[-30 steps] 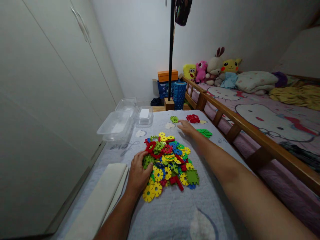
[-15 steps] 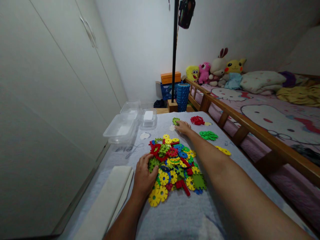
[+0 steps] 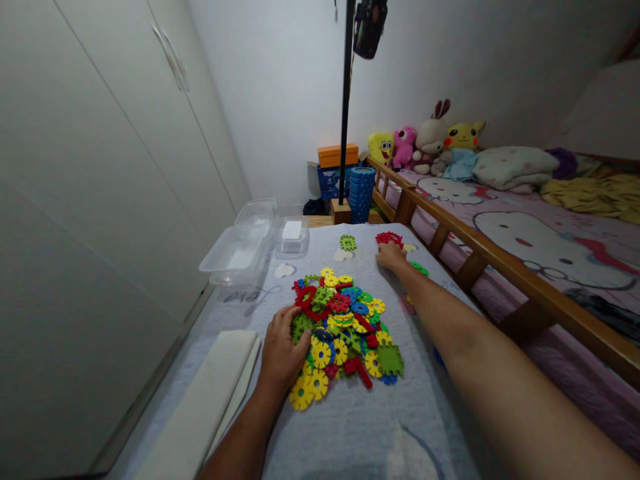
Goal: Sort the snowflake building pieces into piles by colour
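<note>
A mixed heap of toothed plastic toy pieces (image 3: pixel 345 320), in yellow, blue, red and green, lies on the cloth-covered table. My left hand (image 3: pixel 286 340) rests against the heap's left edge, thumb and fingers apart, beside dark green pieces (image 3: pixel 301 327). Farther off, my right hand (image 3: pixel 391 256) is at the near side of a small pile of red pieces (image 3: pixel 388 237). Its fingertips are hidden, so any grip is unclear. One light green piece (image 3: pixel 347 242) lies by itself left of the red pile. Green pieces (image 3: pixel 419 268) show partly behind my right forearm.
Clear plastic containers (image 3: pixel 240 253) stand at the table's far left, with smaller ones (image 3: pixel 293 235) beside them. A folded white item (image 3: pixel 205 393) lies at the near left. The bed's wooden rail (image 3: pixel 450 233) runs along the right, and a black pole (image 3: pixel 345 113) rises beyond the table.
My right hand has moved right, from the light green piece to the red pile. The light green piece stays on the table. My left hand keeps its place; the view has shifted slightly.
</note>
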The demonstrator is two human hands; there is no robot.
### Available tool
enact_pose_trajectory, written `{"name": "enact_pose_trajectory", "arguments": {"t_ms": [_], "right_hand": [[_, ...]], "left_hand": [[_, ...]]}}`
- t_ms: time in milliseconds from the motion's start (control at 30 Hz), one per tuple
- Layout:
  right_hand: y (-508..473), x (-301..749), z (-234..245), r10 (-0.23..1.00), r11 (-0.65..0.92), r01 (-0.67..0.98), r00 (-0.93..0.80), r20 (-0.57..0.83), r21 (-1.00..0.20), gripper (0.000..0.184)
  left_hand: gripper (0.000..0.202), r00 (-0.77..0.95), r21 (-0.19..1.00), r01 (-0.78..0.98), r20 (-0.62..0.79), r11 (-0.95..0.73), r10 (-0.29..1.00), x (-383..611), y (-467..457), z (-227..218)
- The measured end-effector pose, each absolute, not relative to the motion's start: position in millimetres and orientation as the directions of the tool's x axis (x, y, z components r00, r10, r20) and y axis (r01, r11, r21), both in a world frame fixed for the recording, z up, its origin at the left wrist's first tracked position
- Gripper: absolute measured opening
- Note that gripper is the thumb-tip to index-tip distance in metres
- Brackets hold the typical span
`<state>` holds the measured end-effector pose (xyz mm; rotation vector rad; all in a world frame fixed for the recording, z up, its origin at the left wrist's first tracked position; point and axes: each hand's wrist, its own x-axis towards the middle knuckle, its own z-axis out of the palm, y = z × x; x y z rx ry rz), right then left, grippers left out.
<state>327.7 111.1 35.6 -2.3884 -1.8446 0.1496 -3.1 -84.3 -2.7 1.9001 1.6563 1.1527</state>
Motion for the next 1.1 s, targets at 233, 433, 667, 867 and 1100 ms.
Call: {"name": "enact_pose_trajectory", "arguments": {"t_ms": [233,433,667,867,1100], "right_hand": [[93.5,324.7,42.1,0.982,-0.182,0.965,0.189,0.020,-0.191,0.041],[48.6,319.7,43.1,0.994,-0.072,0.973,0.088,0.067,-0.218,0.037],[2.4,326.9,64.6,0.996,0.087,0.931,-0.072,0.055,-0.354,0.033],[-47.6,306.4,62.9,0.989,0.144,0.847,-0.147,0.036,-0.511,0.027],[-63.6,290.2,25.5,0.968,0.239,0.829,-0.165,0.187,-0.505,0.024]], "left_hand": [[0.038,-0.026,0.726,0.647,0.328,-0.234,0.944,-2.3,-84.1,0.8],[0.037,-0.018,0.735,0.638,0.315,-0.231,0.949,-2.3,-83.7,1.1],[0.038,-0.019,0.732,0.641,0.318,-0.232,0.948,-2.4,-82.9,1.5],[0.036,-0.036,0.744,0.629,0.318,-0.226,0.947,-2.2,-82.3,1.6],[0.030,-0.053,0.786,0.571,0.324,-0.238,0.944,-4.2,-80.8,3.7]]}}
